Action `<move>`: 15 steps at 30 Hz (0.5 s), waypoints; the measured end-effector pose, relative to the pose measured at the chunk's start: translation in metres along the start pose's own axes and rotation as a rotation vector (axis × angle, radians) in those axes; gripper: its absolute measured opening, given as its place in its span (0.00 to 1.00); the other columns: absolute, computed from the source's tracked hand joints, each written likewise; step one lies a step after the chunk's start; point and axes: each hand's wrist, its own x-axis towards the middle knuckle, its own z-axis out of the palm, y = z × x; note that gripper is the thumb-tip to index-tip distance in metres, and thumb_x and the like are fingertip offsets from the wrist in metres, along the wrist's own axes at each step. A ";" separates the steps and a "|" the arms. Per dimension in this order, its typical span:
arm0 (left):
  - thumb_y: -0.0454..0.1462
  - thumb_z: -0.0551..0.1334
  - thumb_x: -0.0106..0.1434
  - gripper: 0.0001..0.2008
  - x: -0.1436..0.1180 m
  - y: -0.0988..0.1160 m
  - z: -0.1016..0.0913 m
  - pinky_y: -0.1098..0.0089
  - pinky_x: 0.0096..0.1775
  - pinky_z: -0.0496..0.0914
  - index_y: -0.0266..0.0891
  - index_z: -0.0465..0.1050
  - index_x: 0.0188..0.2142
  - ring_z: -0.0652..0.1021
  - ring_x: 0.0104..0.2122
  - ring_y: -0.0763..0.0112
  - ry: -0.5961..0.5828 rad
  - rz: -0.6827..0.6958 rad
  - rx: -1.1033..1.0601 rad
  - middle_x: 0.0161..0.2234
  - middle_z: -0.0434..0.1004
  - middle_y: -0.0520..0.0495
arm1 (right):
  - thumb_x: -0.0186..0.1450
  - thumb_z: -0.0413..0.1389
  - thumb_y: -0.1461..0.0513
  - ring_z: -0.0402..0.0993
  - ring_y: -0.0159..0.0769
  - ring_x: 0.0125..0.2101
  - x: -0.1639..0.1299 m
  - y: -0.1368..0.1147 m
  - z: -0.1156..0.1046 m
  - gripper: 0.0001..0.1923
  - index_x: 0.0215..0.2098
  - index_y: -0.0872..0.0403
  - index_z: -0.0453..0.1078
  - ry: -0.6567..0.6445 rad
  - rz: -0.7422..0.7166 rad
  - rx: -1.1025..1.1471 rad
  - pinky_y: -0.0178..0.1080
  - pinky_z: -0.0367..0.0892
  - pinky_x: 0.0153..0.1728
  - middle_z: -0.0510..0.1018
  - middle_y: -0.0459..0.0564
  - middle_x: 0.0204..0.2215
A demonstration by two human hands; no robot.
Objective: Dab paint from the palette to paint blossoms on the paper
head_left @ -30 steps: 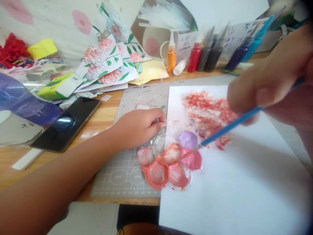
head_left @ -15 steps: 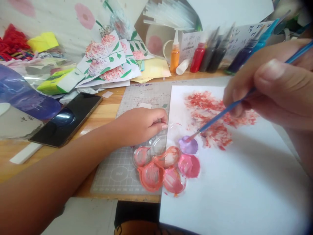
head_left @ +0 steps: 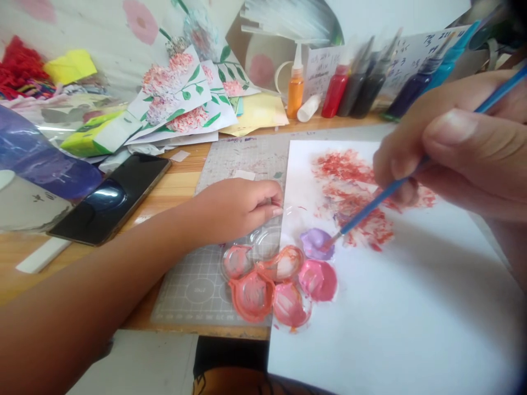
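My right hand (head_left: 448, 148) grips a thin blue paintbrush (head_left: 374, 204), its fingers closed round the handle. The brush tip dips into lilac paint in one well of a clear plastic paint palette (head_left: 269, 267). Other wells hold pink and coral paint, and a few look bare. My left hand (head_left: 253, 208) is closed at the far side of the palette, thumb and finger pinched on its clear rim; the other fingers are tucked out of sight. Under the palette's right side lies a white sheet of paper (head_left: 370, 312) with red-orange dabbed blossoms near its top.
A grey cutting mat (head_left: 185, 291) lies under the paper. On the left are a phone (head_left: 111, 200) and a purple pouch-like thing (head_left: 45, 153). Behind stand an orange paint bottle (head_left: 295, 93), a red bottle (head_left: 335, 90) and dark bottles. Flower paintings (head_left: 177, 99) lean at the back.
The brush tip has moved from the left part of the lilac well to its right side. My left hand stays in place on the palette.
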 end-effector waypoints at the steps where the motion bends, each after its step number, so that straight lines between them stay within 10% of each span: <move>1: 0.46 0.52 0.64 0.13 0.000 0.000 0.000 0.68 0.33 0.61 0.44 0.72 0.37 0.75 0.32 0.68 -0.001 -0.005 -0.002 0.33 0.79 0.52 | 0.68 0.53 0.50 0.69 0.24 0.19 0.000 0.000 0.001 0.18 0.28 0.54 0.70 -0.015 -0.019 -0.010 0.31 0.63 0.15 0.71 0.45 0.21; 15: 0.46 0.53 0.64 0.13 0.001 -0.001 0.000 0.68 0.33 0.61 0.44 0.72 0.37 0.75 0.32 0.67 0.012 0.007 -0.006 0.33 0.79 0.53 | 0.70 0.51 0.53 0.69 0.23 0.18 0.005 0.003 0.004 0.15 0.31 0.54 0.69 -0.060 -0.013 0.190 0.30 0.66 0.15 0.72 0.43 0.22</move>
